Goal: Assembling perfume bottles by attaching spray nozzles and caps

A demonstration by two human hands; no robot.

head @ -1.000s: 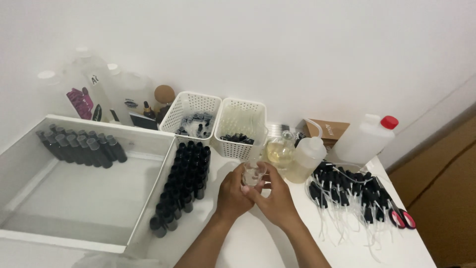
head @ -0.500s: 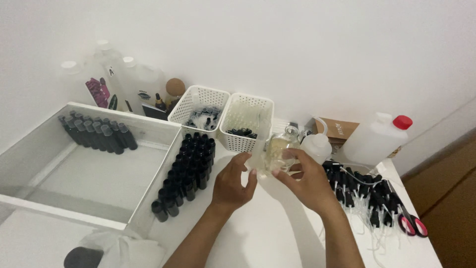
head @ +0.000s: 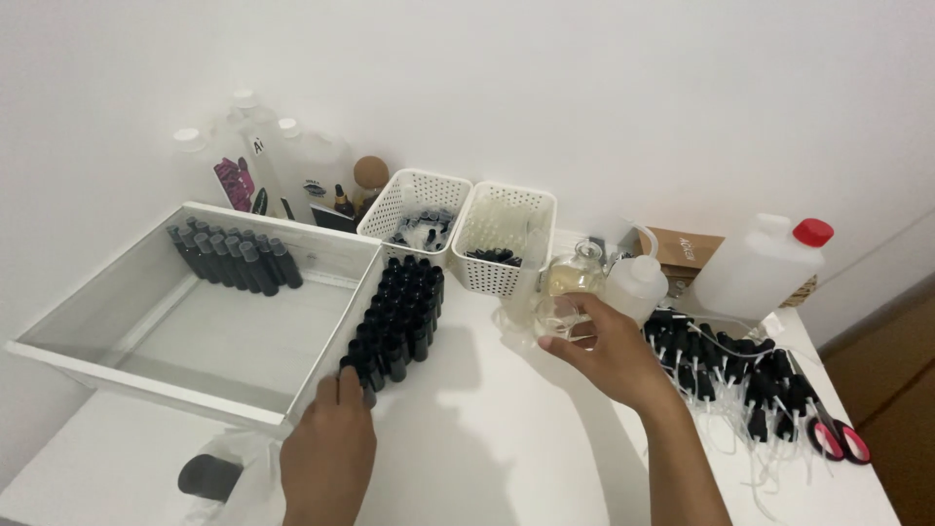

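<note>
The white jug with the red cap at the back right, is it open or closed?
Closed. The white jug stands upright with its red cap seated on the spout.

Left hand [head: 328, 456] stretched forward, palm down, fingers together; right hand [head: 606, 349] raised mid-frame, fingers curled, forearm angled up from below.

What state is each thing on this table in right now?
Left hand: flat on the table, fingertips at the small black bottles, which stand upright in rows.
Right hand: holding a small clear container.
White drawer: open, dark bottles at its back.
Plastic jug: red cap on.
Scissors: lying flat.
</note>
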